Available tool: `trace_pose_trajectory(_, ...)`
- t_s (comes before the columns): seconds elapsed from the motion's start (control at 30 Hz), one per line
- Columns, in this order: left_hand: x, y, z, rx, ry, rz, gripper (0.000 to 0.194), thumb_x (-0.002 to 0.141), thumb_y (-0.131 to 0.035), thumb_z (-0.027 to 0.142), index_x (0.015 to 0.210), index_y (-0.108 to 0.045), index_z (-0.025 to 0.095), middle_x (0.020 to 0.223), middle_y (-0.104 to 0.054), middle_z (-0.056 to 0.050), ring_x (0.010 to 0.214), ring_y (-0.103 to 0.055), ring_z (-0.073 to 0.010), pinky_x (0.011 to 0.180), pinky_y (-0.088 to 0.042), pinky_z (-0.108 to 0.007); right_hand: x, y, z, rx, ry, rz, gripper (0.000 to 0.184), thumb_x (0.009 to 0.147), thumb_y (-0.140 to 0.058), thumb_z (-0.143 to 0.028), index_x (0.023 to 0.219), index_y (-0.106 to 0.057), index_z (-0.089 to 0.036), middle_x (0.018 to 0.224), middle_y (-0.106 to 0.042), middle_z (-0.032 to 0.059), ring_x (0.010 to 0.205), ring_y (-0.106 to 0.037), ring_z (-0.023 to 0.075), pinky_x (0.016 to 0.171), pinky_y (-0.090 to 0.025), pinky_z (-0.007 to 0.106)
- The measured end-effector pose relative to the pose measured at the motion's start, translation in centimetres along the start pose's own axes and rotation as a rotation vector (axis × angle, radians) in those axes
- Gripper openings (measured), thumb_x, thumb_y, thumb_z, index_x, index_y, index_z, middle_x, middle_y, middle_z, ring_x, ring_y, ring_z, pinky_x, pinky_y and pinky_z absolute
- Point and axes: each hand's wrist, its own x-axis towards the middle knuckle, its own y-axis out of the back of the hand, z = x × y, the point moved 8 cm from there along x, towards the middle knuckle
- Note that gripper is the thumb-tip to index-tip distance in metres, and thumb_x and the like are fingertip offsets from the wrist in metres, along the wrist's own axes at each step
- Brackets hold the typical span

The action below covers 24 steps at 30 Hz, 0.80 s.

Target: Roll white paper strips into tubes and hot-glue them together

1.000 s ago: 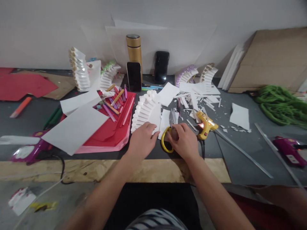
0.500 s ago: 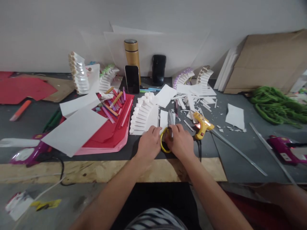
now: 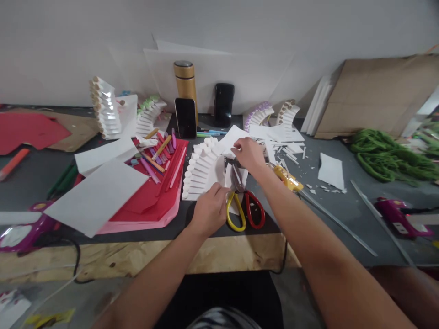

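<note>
My left hand [image 3: 210, 211] rests on the dark tabletop in front of the curved white paper model [image 3: 200, 171] with rolled edges. Its fingers are drawn together; what they hold, if anything, is hidden. Scissors [image 3: 239, 185] with one yellow and one red handle lie just right of it, slightly parted, over a small white paper piece [image 3: 243, 175]. My right hand [image 3: 250, 155] reaches beyond the scissors, fingertips pinched above the white paper sheet [image 3: 235, 137] and near paper scraps [image 3: 290, 153]. Anything between those fingertips is too small to name.
A yellow glue gun [image 3: 288, 178] lies partly behind my right forearm, near a clear glue stick [image 3: 338, 222]. Red sheets [image 3: 137, 201] with colored rolls are at left. A gold flask [image 3: 185, 80] and two phones [image 3: 186, 118] stand behind. Green yarn [image 3: 380, 157] lies at right.
My right hand has let go of the scissors and moved forward to the white paper. The scissors now lie on the table. My left hand stays nearly in place.
</note>
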Motion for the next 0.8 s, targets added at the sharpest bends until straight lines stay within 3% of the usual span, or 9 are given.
trace_pose_trajectory(0.07,0.0,0.0,-0.1,-0.006,0.002,0.006,0.028,0.097,-0.041,0.015,0.117,-0.061,0.018,0.103,-0.065,-0.008,0.092,-0.067,-0.02,0.076,-0.053,-0.032,1.9,-1.9,0.3,-0.057,-0.058,-0.085,0.025,0.09,-0.061,-0.03,0.105,-0.069,-0.012,0.114,-0.067,0.0172,0.098,-0.064,0.0259,0.085,-0.047,0.035)
trace_pose_trajectory(0.2,0.2,0.1,-0.1,-0.039,-0.018,-0.003,0.028,0.097,-0.042,0.015,0.116,-0.063,0.017,0.102,-0.065,-0.009,0.091,-0.067,-0.0203,0.077,-0.053,-0.032,2.6,-3.6,0.3,-0.067,-0.064,-0.093,0.021,0.09,-0.055,-0.018,0.103,-0.07,-0.011,0.113,-0.067,0.0196,0.099,-0.065,0.0269,0.086,-0.048,0.036)
trace_pose_trajectory(0.33,0.4,0.1,-0.2,-0.072,-0.001,-0.01,0.027,0.098,-0.042,0.016,0.114,-0.063,0.017,0.101,-0.065,-0.008,0.089,-0.066,-0.0198,0.076,-0.052,-0.032,2.4,-3.5,0.6,-0.038,-0.061,-0.059,0.021,0.086,-0.053,-0.012,0.095,-0.073,-0.011,0.108,-0.07,0.0174,0.099,-0.065,0.0251,0.086,-0.047,0.033)
trace_pose_trajectory(0.5,0.3,0.2,-0.2,-0.092,0.0,0.002,0.027,0.098,-0.041,0.017,0.114,-0.063,0.017,0.102,-0.065,-0.008,0.089,-0.066,-0.0192,0.076,-0.051,-0.031,2.3,-1.6,2.2,0.048,-0.126,0.029,0.02,0.083,-0.054,-0.019,0.086,-0.072,-0.012,0.088,-0.072,0.0121,0.08,-0.063,0.021,0.074,-0.046,0.031)
trace_pose_trajectory(0.53,0.3,0.2,-0.2,-0.098,0.0,0.006,0.027,0.098,-0.041,0.018,0.115,-0.063,0.017,0.103,-0.066,-0.008,0.089,-0.066,-0.0187,0.076,-0.051,-0.031,2.1,-0.8,2.9,0.094,-0.15,0.069,0.021,0.083,-0.053,-0.021,0.086,-0.071,-0.012,0.084,-0.071,0.0102,0.076,-0.062,0.0198,0.071,-0.045,0.031)
trace_pose_trajectory(0.67,0.2,0.4,-0.2,-0.134,-0.001,0.024,0.026,0.1,-0.042,0.021,0.115,-0.063,0.017,0.103,-0.067,-0.009,0.086,-0.066,-0.0178,0.074,-0.05,-0.03,0.2,2.6,6.0,0.737,-0.274,0.267,0.009,0.076,-0.056,-0.023,0.076,-0.063,-0.017,0.069,-0.061,0.0018,0.066,-0.057,0.0156,0.064,-0.046,0.029)
trace_pose_trajectory(0.73,0.2,1.1,-0.3,-0.18,-0.003,0.082,0.026,0.101,-0.044,0.026,0.113,-0.065,0.017,0.099,-0.067,-0.009,0.087,-0.065,-0.0185,0.076,-0.051,-0.031,-1.5,4.0,6.1,0.973,-0.268,0.252,0.012,0.083,-0.051,-0.027,0.077,-0.059,-0.019,0.075,-0.063,0.0045,0.073,-0.061,0.0171,0.068,-0.051,0.032)
trace_pose_trajectory(0.8,0.1,1.9,-0.4,-0.272,0.005,0.159,0.026,0.1,-0.048,0.033,0.11,-0.066,0.017,0.097,-0.068,-0.01,0.092,-0.064,-0.02,0.083,-0.051,-0.034,-3.7,5.2,4.9,1.062,-0.208,0.152,0.027,0.093,-0.038,-0.034,0.089,-0.063,-0.022,0.085,-0.068,0.0097,0.09,-0.066,0.0225,0.075,-0.055,0.038)
